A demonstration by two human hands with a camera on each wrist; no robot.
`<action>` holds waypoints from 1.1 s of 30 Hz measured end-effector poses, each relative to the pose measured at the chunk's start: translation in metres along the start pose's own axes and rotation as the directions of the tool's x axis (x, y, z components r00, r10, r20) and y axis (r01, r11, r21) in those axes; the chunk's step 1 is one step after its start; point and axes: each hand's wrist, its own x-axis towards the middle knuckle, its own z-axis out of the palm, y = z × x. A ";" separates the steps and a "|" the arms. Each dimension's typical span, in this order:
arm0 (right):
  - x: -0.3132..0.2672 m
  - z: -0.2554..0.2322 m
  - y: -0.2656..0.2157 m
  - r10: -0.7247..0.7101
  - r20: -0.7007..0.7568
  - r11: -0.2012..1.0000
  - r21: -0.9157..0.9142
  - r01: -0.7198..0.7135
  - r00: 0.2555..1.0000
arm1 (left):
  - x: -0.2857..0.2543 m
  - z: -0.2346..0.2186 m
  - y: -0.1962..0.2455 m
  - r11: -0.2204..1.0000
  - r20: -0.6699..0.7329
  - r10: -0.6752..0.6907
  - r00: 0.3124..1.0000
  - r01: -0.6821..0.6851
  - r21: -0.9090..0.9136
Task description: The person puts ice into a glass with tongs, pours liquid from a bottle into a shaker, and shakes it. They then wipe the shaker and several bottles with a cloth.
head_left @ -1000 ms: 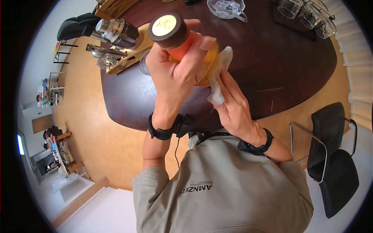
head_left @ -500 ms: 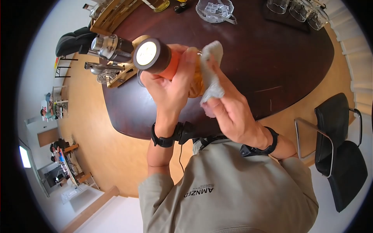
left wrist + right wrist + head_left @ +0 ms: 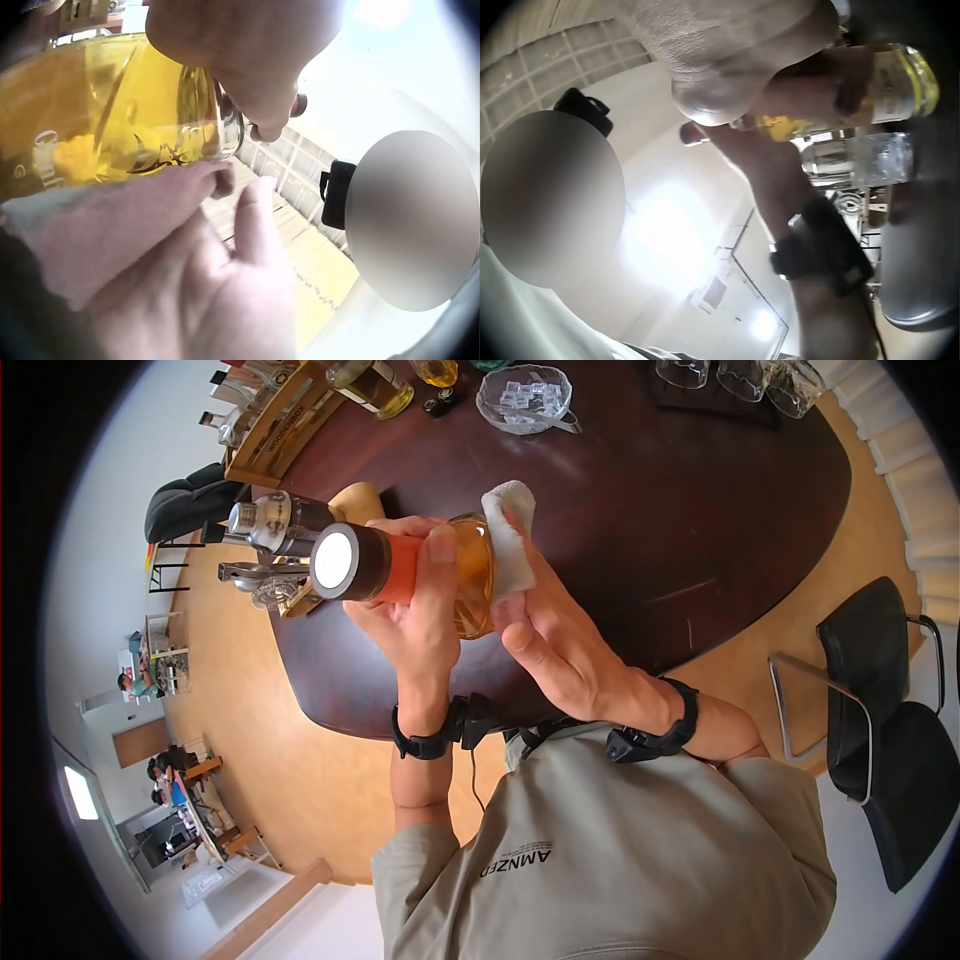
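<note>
Silver and shiny, the shaker (image 3: 270,523) was to the left of the left hand (image 3: 425,615) and its fingers. Some metal tools (image 3: 275,575) were just below it. A wood box (image 3: 290,425) with bottles (image 3: 230,425) in it was past those fingers, off to the left.

The left fingers were clamped around the red neck (image 3: 402,570) of the big bottle (image 3: 472,575). Its brown cap (image 3: 372,562) stuck out to the left of the fingers, and the flat top was bright white. The big bottle was tipped sideways over the table (image 3: 640,530), between the two hands, with its fat yellow part just right of the left fingers.

A white cloth (image 3: 510,540) touched that fat part, between it and the right hand (image 3: 555,660). The right fingers were straight behind the cloth, and the thumb (image 3: 530,648) stuck out apart from them. The cloth hid some of them, so I could not tell if they touched each other.

Past the fingers, a clear bowl (image 3: 518,424) held ice (image 3: 530,398). Farther right were glasses (image 3: 740,380). A black chair (image 3: 870,670) was well to the right of the right fingers.
</note>
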 end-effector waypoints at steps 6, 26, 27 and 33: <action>-0.014 0.003 0.003 0.536 0.196 0.685 0.468 -0.558 0.821 | 0.000 -0.001 -0.005 0.999 0.019 0.052 0.998 -0.052 -0.005; -0.003 0.003 -0.013 0.079 0.055 0.993 0.078 -0.083 0.995 | -0.001 -0.001 0.001 0.998 0.004 -0.045 0.999 0.045 -0.035; 0.001 -0.002 -0.006 0.136 0.117 0.982 0.117 -0.149 0.984 | 0.001 0.000 0.000 0.999 -0.002 -0.026 1.000 0.026 -0.047; 0.021 -0.020 -0.011 0.399 0.105 0.858 0.309 -0.411 0.911 | 0.000 0.001 0.002 0.997 -0.008 -0.042 0.999 0.041 -0.067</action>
